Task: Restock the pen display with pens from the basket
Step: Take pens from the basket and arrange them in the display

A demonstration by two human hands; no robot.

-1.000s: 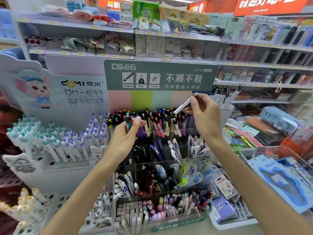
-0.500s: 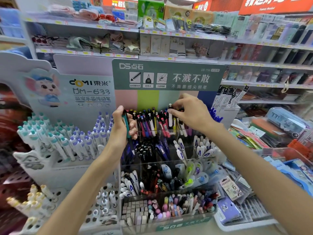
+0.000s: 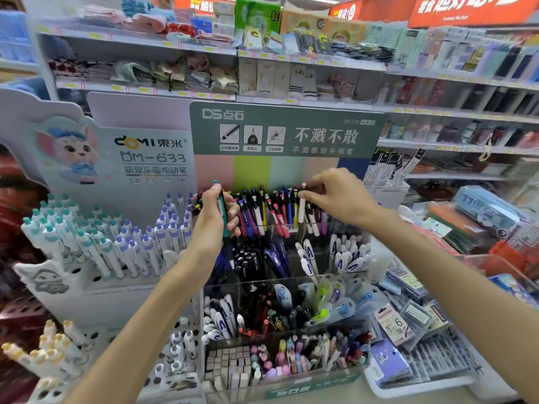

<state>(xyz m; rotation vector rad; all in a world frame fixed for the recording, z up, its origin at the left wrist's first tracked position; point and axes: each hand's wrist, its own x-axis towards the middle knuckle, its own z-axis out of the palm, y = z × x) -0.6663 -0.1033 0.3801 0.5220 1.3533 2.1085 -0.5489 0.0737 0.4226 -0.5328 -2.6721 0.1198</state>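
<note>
A tiered clear pen display point(image 3: 280, 282) stands before me, its top row packed with several coloured pens point(image 3: 262, 212). My left hand point(image 3: 214, 220) grips a teal pen point(image 3: 224, 217) upright at the left end of that top row. My right hand point(image 3: 338, 195) reaches over the right part of the row and pinches the top of a white pen point(image 3: 302, 207) that stands among the others. No basket is in view.
A white DOMI stand point(image 3: 96, 249) of teal and purple capped pens sits at the left. Lower tiers hold white pens, dark pens and erasers point(image 3: 230, 365). Packaged stationery point(image 3: 408, 322) crowds the right side. Store shelves point(image 3: 291, 59) fill the background.
My right hand came down from above the display with the white pen and set it into the top row. My left hand rose slightly toward the row's left end, still holding the teal pen.
</note>
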